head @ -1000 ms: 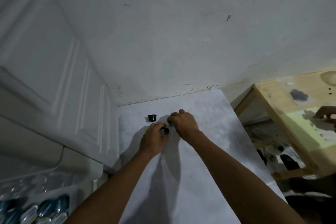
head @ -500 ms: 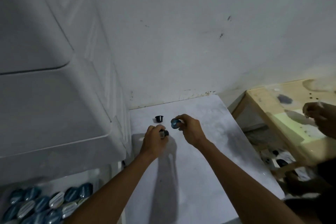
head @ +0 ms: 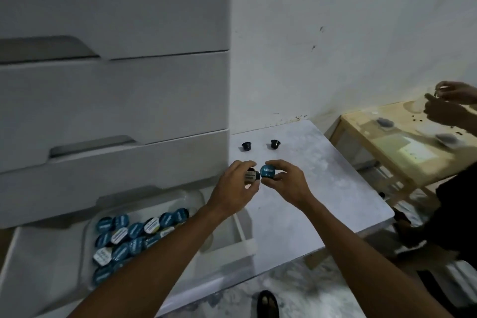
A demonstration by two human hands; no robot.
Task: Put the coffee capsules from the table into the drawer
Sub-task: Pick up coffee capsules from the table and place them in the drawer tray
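Observation:
My left hand [head: 236,186] holds a dark coffee capsule [head: 252,175] over the left edge of the white table [head: 322,201]. Right beside it, my right hand [head: 285,181] holds a capsule with a blue lid [head: 267,172] facing me. The two held capsules almost touch. Two black capsules stand upside down near the table's back edge, one on the left [head: 246,146] and one on the right [head: 275,143]. The open bottom drawer [head: 245,242] lies low to the left, and several blue-lidded and white-lidded capsules [head: 134,232] lie in it.
A grey drawer cabinet [head: 116,100] with closed upper drawers rises left of the table. A white wall stands behind. On the right, a wooden table [head: 402,152] has another person's hands [head: 449,103] over it. A dark shoe [head: 268,303] shows on the floor below.
Both hands have lifted their capsules off the table and drawn back toward the drawer side. My view swung left and down, bringing the open drawer and a second black capsule into sight.

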